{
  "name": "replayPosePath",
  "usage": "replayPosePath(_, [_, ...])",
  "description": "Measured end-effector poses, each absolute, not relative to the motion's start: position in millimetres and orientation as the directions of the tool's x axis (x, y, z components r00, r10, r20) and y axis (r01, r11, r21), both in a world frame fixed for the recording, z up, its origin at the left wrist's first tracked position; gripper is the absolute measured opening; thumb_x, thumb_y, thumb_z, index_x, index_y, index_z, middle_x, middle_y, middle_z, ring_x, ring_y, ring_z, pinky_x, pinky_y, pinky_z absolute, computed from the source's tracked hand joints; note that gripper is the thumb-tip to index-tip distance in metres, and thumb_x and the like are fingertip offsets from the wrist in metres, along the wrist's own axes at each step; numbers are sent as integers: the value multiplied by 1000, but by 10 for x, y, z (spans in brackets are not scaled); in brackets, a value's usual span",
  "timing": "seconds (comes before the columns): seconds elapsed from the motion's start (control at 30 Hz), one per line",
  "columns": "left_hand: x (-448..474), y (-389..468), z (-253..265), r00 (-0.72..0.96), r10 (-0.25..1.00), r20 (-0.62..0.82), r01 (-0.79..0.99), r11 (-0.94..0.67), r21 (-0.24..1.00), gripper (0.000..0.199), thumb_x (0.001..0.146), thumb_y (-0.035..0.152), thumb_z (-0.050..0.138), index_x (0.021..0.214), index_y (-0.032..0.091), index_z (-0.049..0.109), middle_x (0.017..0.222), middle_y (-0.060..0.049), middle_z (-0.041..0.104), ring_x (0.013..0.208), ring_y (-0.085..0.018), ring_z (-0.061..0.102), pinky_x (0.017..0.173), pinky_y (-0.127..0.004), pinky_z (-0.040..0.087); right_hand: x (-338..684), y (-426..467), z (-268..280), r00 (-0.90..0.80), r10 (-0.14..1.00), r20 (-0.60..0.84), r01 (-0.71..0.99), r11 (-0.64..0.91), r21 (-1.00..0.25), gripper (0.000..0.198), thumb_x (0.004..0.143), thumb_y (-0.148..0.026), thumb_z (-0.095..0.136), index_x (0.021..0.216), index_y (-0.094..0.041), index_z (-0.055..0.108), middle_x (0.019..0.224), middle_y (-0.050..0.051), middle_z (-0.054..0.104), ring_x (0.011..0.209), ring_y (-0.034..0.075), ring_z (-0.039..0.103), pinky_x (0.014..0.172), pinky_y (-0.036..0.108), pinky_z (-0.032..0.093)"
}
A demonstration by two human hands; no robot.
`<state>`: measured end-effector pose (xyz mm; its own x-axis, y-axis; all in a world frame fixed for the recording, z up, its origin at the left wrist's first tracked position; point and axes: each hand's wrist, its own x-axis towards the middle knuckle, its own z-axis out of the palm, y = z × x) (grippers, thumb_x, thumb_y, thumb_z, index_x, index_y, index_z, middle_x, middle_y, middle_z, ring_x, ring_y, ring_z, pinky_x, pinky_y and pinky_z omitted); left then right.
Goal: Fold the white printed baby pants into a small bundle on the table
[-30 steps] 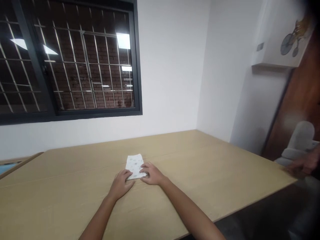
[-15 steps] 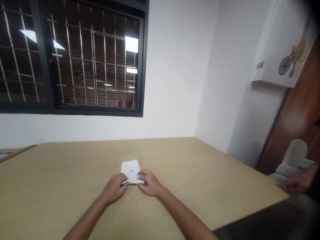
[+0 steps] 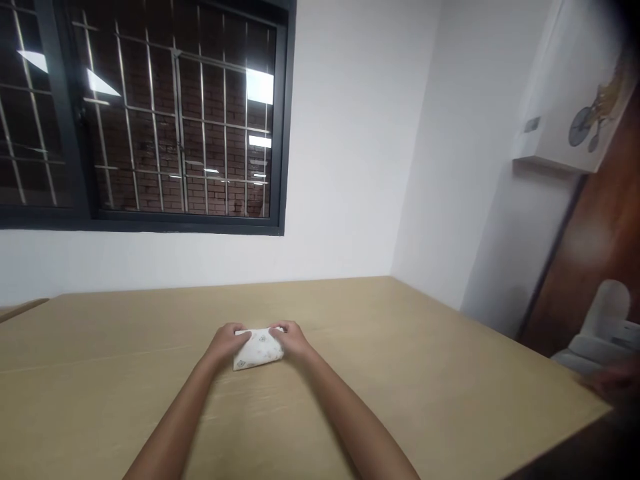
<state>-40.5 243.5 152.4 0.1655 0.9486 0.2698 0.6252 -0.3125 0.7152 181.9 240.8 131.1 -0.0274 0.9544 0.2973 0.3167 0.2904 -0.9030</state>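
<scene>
The left hand (image 3: 226, 343) and right hand (image 3: 293, 339) pinch the cloth (image 3: 259, 351) between them, now at its far edge rather than its near edge, which suggests a fold or turn underway.

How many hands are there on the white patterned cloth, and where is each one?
2: the left hand holds the white patterned cloth at its left side, and the right hand holds it at its right side. Some fingers are hidden.
</scene>
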Motion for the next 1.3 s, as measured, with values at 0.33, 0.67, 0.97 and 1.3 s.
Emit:
replayPosePath(0.33, [-345,2604,1070,-38,941,338,812,-168,559,29,87,44,58,96,20,72,109,-15,74,106,-35,64,91,-45,47,1695,2636,1170,93,931,354,603,230,-764,19,82,-24,65,97,-19,75,108,11,75,105,26,65,100,41,49])
replayPosePath(0.67, [159,2549,1097,223,854,470,748,-459,480,44,108,38,25,111,22,65,115,-9,72,111,-23,64,103,-39,47,1517,2360,1280,-445,809,384,769,565,-299,51,100,-26,42,147,-9,52,151,22,54,144,33,42,124,49,24])
replayPosePath(0.97, [162,2533,817,278,872,403,788,-447,423,55,107,47,23,141,15,53,152,-17,56,145,-29,46,122,-50,30,1531,2436,959,-504,781,369,756,606,-248,61,101,-28,41,159,-12,37,162,18,44,150,28,38,128,45,22])
replayPosePath(1.3, [-2,2523,736,253,923,289,866,-349,357,61,107,43,16,156,16,42,166,-13,40,156,-27,32,126,-51,20,1690,2388,996,-447,852,271,761,522,-385,58,107,-40,29,158,-14,39,164,18,40,153,29,35,127,52,23])
